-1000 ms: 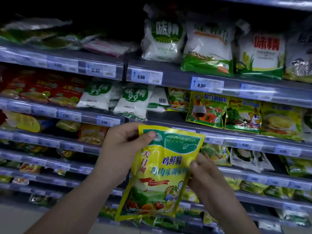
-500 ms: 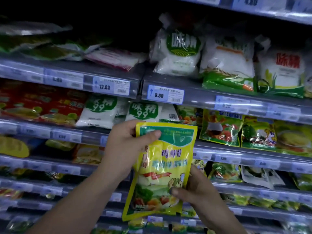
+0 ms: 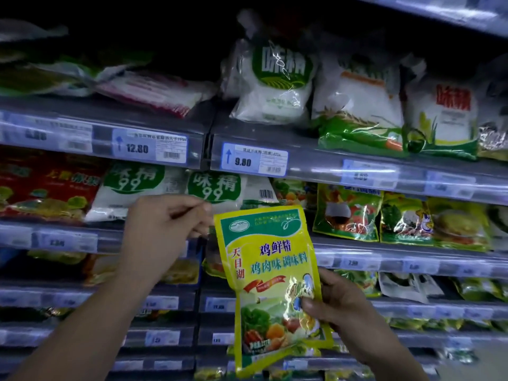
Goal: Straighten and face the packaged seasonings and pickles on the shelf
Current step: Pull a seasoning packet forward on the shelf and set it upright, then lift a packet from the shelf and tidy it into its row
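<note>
Hold the yellow packet (image 3: 269, 270) steady in the right hand (image 3: 338, 312), clamped on the lower right edge with thumb on the printed front and fingers wrapped behind. Keep that grip low and light to spare the foil from creasing. Bring in the left hand (image 3: 165, 224), curled at the packet's top left corner with fingertips just beside it; cannot tell whether pinching the corner or only near. Take that corner firmly before anything else. Square up the packet, held in the air in front of the shelf (image 3: 384, 261), print facing outward, top tipped a little to the left.

Next, look behind the packet for a home. Going by the matching yellow and green, probably aim for the row of bright packets (image 3: 346, 213) just up and right of the packet. Slide in bottom edge first, then lean the top back against the neighbours. Stop at the front lip for a face flush with the row. Avoid knocking the white bags with green labels (image 3: 214, 188) just above and left of the packet. Note the white bag (image 3: 261, 192) right above the packet, turned barcode-out and likely due a turn.

Farther back and higher, above the packet and past the price tag marked 9.80 (image 3: 253, 159), leave the big white bags (image 3: 277, 86) for a later pass.
</note>
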`<state>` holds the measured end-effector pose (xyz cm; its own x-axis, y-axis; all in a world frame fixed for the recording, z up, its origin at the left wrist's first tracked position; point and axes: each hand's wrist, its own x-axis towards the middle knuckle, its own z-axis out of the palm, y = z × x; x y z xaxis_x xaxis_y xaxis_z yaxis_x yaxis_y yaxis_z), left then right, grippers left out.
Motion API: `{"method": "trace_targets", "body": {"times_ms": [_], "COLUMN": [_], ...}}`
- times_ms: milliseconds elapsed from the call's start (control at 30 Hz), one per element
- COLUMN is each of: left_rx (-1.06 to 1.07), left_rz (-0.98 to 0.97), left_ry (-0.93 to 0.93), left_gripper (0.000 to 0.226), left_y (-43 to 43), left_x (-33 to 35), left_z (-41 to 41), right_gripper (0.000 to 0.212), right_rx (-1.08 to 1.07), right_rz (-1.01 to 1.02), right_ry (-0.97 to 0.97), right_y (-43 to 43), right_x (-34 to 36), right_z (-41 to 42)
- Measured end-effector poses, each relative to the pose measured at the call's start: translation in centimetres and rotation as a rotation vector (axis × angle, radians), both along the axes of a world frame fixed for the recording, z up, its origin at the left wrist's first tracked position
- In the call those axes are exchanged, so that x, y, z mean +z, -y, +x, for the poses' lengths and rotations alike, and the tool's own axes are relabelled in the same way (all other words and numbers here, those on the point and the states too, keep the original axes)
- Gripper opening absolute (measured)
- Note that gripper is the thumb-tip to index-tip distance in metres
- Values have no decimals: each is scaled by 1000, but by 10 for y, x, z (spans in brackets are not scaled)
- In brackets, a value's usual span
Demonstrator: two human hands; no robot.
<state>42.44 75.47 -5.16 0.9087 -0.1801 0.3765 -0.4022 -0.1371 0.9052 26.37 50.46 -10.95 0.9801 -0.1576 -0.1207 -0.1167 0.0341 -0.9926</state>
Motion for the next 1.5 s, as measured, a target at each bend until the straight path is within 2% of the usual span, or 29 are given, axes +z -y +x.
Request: {"method": "trace_targets", "body": {"times_ms": [67,100,167,233,267,333,500,667,733,833,1033,1133,1233,1333,1433,1500], "left_rx": [56,27,-102,-219,-231,-164,35,101,107,101,79,101,242,386,344,308], "left_rz": [-61,-31,107,292,357,416,370,481,545,581,607,534,463,575,678,678], "left_ry": [-34,-57,-98,-136,-141,-78,60,110,188,256,294,305,280,197,151,166], "left_gripper": [13,14,14,38,52,66,58,51,44,35,35,31,32,46,49,48], "left_y": [3,10,31,57,70,91,114,126,129,132,126,106,67,30,16,10], "left_x": [-2,-4,-12,-17,-19,-19,-18,-34,-40,-43,-39,-33,-27,-30,-33,-33], "left_z": [2,-1,-13,-28,-32,-29,-8,-3,-4,-5,-10,-9,6,22,24,25], "right_gripper": [81,79,57,57,55,39,37,36,32,44,50,39,25,33,44,47], "right_rx": [-57,-111,-224,-293,-318,-339,-465,-544,-554,-553,-594,-634,-463,-303,-206,-243], "right_rz": [-25,-50,-91,-124,-142,-208,-407,-894,-962,-924,-1083,-1055,-933,-930,-825,-696], "right_ry": [0,16,59,124,152,207,235,149,157,151,189,304,373,248,55,4], "right_y": [14,20,27,31,33,38,48,55,59,62,53,30,-5,-41,-66,-74], "right_x": [4,7,15,25,29,34,42,44,41,33,35,44,49,49,45,44], "right_z": [2,4,14,29,37,55,89,106,110,113,108,104,114,138,164,175]}}
